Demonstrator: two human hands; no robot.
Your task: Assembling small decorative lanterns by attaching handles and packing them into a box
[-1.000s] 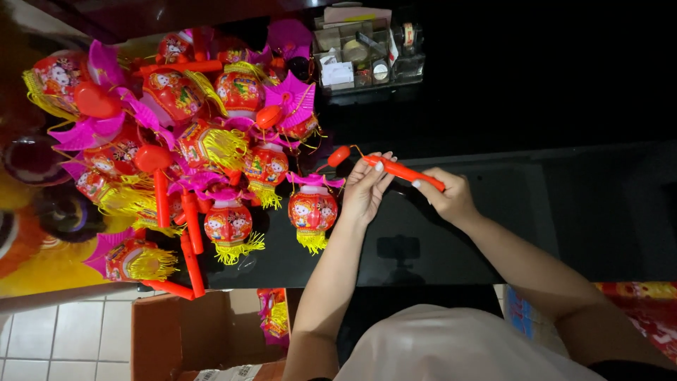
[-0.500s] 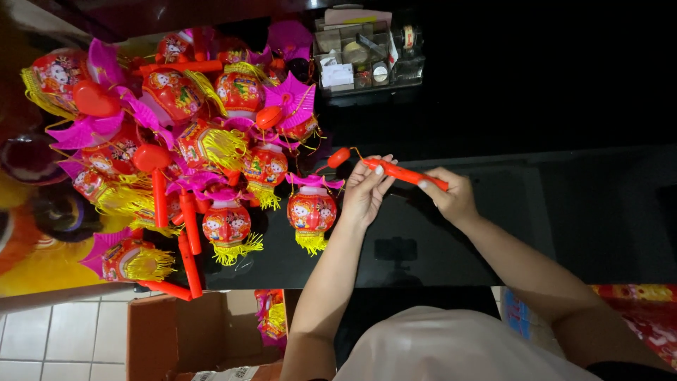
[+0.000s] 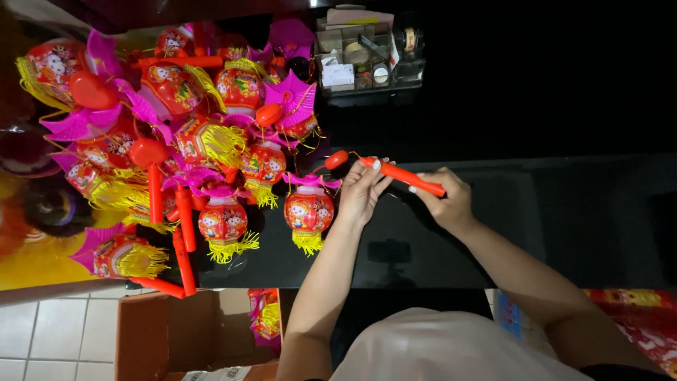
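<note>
Dozens of red paper lanterns (image 3: pixel 176 148) with pink fans and yellow tassels lay heaped on the left of a glossy black table (image 3: pixel 564 226). One lantern (image 3: pixel 308 210) sat apart at the heap's edge, just beside the person's left hand (image 3: pixel 361 194). That hand pinched the end of an orange stick (image 3: pixel 402 175) near its small red bulb (image 3: pixel 336 159), fingers closed on it. The right hand (image 3: pixel 446 201) was wrapped around the stick's other end, above the table. A clear organiser box (image 3: pixel 367 60) stood beyond.
</note>
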